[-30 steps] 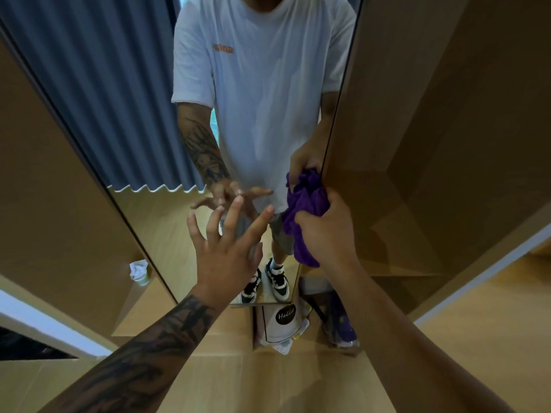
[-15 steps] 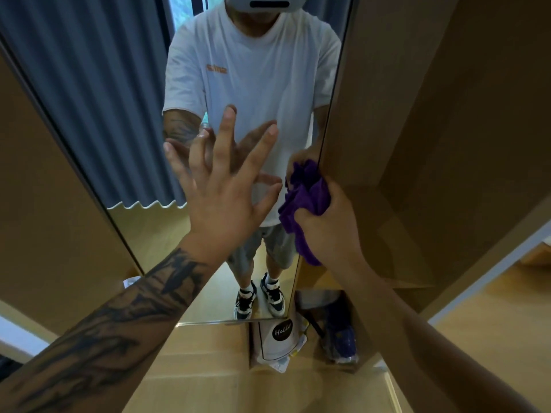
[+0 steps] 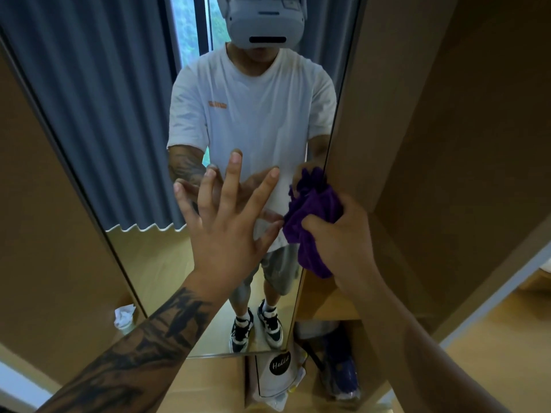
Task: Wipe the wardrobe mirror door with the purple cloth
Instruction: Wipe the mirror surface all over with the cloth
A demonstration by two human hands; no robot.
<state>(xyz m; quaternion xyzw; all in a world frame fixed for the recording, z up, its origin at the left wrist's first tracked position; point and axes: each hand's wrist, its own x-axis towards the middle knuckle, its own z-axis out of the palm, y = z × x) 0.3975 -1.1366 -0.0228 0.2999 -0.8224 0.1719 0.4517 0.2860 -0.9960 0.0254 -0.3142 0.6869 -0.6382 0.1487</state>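
1. The mirror [image 3: 143,162] is a tall, narrow door panel that leans across the head view, with brown wardrobe panels [image 3: 447,144] on both sides of it.
2. The left hand [image 3: 226,228] is raised in front of the glass with all fingers straight and spread wide. It holds nothing. Its fingertips are at or very near the glass, but contact cannot be told for sure.
3. The left forearm [image 3: 143,347] carries dark tattoos and runs up from the lower left corner.
4. The right hand [image 3: 343,242] grips the cloth [image 3: 313,216], its fingers curled round the bunched fabric.
5. The cloth is purple and crumpled into a wad. It sits at the right edge of the mirror, about halfway up, and a loose end hangs down below the hand.
6. The wad meets its own reflection at the glass, so it appears to be pressed against the mirror near the frame.
7. The mirror reflects the person in a white T-shirt [image 3: 253,114], grey shorts and black-and-white shoes [image 3: 256,326], with a grey headset [image 3: 265,22] on the head.
8. Blue-grey curtains [image 3: 98,93] also show in the reflection, behind the person.
9. On the floor below the mirror stands a white bag [image 3: 277,374] with a black round label, just beside a blue-purple item [image 3: 343,371] inside the wardrobe.
10. A crumpled white object [image 3: 123,315] lies low at the left of the mirror.
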